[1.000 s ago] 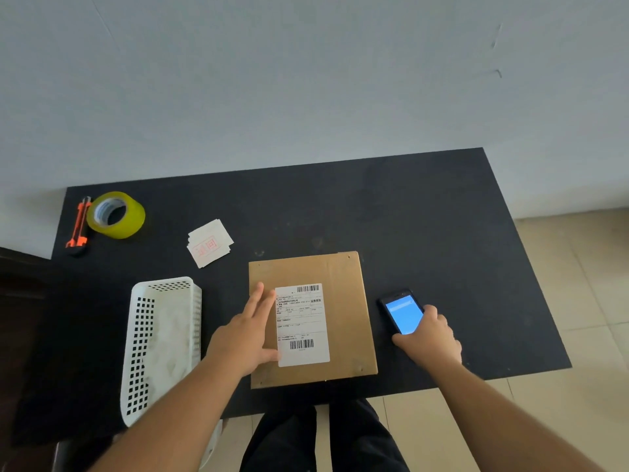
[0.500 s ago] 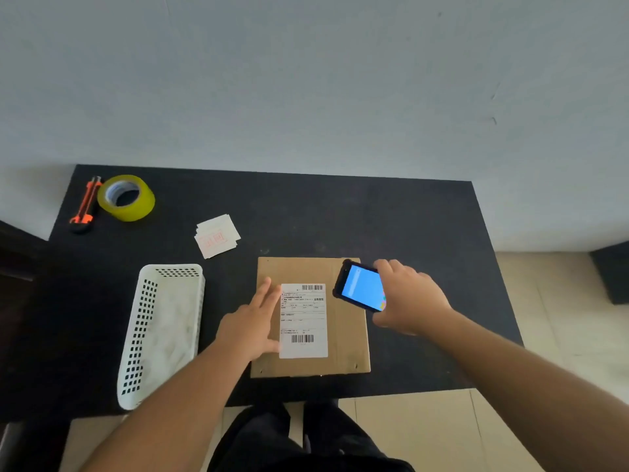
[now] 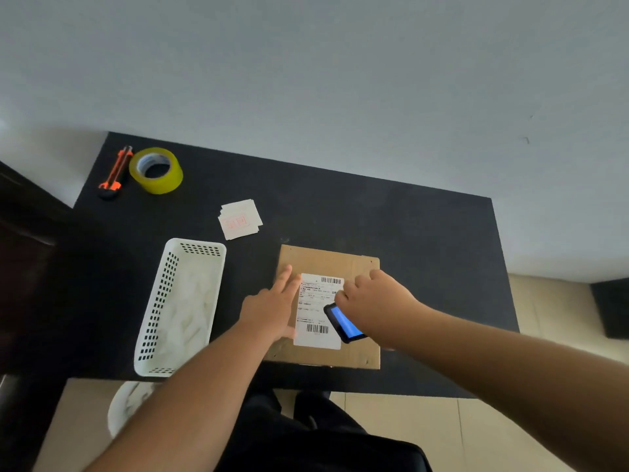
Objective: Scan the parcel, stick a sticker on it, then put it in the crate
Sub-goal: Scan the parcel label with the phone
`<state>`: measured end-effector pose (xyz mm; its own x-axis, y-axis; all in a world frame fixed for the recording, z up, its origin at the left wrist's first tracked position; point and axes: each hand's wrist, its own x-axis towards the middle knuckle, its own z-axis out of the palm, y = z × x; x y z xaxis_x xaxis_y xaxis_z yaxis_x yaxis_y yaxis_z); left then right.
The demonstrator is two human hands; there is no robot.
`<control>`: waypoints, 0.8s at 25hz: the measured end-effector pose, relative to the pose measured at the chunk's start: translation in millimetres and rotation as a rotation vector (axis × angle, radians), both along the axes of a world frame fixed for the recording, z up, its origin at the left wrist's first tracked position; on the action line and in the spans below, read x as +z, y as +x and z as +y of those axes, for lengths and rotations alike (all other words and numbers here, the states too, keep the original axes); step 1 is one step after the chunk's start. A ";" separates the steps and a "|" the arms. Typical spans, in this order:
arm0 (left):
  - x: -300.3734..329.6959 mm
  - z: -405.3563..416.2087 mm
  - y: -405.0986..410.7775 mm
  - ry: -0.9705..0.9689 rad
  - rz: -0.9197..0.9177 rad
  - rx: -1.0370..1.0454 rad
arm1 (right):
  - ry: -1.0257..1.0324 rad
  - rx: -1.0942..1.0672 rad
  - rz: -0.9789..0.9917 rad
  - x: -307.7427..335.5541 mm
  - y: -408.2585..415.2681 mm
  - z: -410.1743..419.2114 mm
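Two hands work over the box (image 3: 354, 264) now. My left hand (image 3: 270, 308) lies flat with fingers spread on the box, beside the white label (image 3: 318, 310), so the box cannot slide. My right hand (image 3: 372, 301) is wrapped around the phone (image 3: 343, 323) and holds it just above the label, so I think it can read the black bars. Left of the box waits the white basket (image 3: 180, 306). Behind the box lie the stickers (image 3: 240, 219), not yet used.
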<state>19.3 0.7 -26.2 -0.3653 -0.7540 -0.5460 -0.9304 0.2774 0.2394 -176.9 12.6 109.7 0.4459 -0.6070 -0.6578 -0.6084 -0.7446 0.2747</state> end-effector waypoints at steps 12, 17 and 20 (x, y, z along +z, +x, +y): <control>-8.1 1.3 -0.3 -0.044 0.032 0.011 | -0.022 0.042 0.014 -5.6 6.4 1.1; -9.6 2.0 -0.6 -0.057 0.041 0.012 | -0.020 0.018 0.007 -6.3 6.9 2.9; -9.2 1.6 -0.8 -0.055 0.040 0.010 | -0.024 0.003 -0.001 -7.1 6.1 3.8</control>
<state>18.5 2.3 -35.3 -0.3783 -0.7861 -0.4888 -0.9233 0.2822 0.2607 -170.8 16.5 102.6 0.4481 -0.6215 -0.6425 -0.6067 -0.7393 0.2920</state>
